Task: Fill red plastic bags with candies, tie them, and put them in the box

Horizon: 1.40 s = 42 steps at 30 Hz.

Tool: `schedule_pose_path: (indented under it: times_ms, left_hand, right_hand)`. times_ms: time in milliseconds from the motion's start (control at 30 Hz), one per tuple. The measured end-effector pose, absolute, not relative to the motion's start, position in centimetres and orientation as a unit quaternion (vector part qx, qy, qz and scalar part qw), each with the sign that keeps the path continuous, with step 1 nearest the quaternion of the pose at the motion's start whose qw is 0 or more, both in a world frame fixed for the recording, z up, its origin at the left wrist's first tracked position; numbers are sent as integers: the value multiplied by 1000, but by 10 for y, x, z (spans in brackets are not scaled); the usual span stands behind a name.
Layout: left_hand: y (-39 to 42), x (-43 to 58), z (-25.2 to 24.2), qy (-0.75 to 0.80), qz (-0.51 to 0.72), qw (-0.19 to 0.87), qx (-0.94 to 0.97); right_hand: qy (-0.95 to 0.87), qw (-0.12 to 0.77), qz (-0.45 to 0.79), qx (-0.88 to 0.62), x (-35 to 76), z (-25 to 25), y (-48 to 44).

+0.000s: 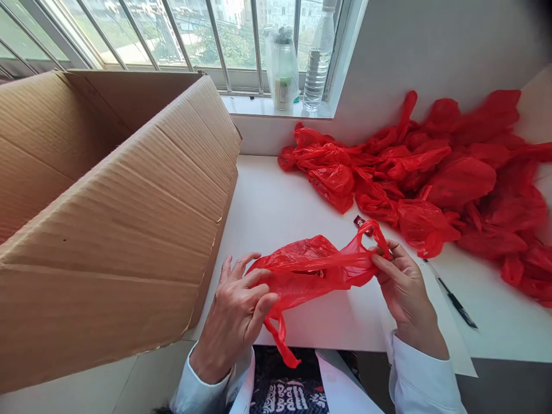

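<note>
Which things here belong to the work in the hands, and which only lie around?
In use: red bag, held by left hand and right hand; likely the pile of red bags.
Lying about: cardboard box, pen, water bottle, wrapped jar.

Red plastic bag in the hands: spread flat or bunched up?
Bunched. The red plastic bag is gathered into a crumpled strip stretched between the left hand and the right hand, with one handle loop dangling below.

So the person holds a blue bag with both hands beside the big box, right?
No, the bag is red, not blue; the head view shows it. The left hand and right hand both hold it beside the box.
</note>
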<state>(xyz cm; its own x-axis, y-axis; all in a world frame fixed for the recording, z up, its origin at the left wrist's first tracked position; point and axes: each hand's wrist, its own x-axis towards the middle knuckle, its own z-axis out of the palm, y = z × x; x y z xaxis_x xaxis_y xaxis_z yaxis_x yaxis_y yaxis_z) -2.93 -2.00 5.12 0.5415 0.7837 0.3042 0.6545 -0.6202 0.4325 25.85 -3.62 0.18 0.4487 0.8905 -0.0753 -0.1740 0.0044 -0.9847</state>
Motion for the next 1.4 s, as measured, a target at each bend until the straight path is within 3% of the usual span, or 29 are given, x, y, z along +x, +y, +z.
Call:
schedule_pose_path:
  times_ms: [200,267,333,433,500,833,967,1100,1400]
  left_hand:
    - [-21,-9,49,432,225,17,873]
    - [-20,-6,49,419,191,22,887]
    - [-21,-4,49,417,147,32,896]
    - [-22,-3,45,434,106,55,893]
    - [-24,-3,41,455,111,54,882]
    - [-37,-32,32,505,121,-63,852]
    - [-31,-19,33,502,131,-29,854]
    - [-19,1,26,478,174,7,861]
    - [4,25,-6,487,108,5,867]
  right_hand:
    - [-547,627,139,-537,233,56,-60]
    - [-699,537,115,-458,220,72,-63]
    - [-816,388,109,-414,208,75,-56]
    - [-855,202,42,-476,202,56,-32]
    - [-844,146,-1,-516,208,39,-18]
    - [-817,71,-89,-565,262,13,-8]
    - [-828,46,-107,-548,248,24,-13]
    - [-811,89,-114,-566,214,32,-22]
    - [-832,56,-40,-550,215,-14,-52]
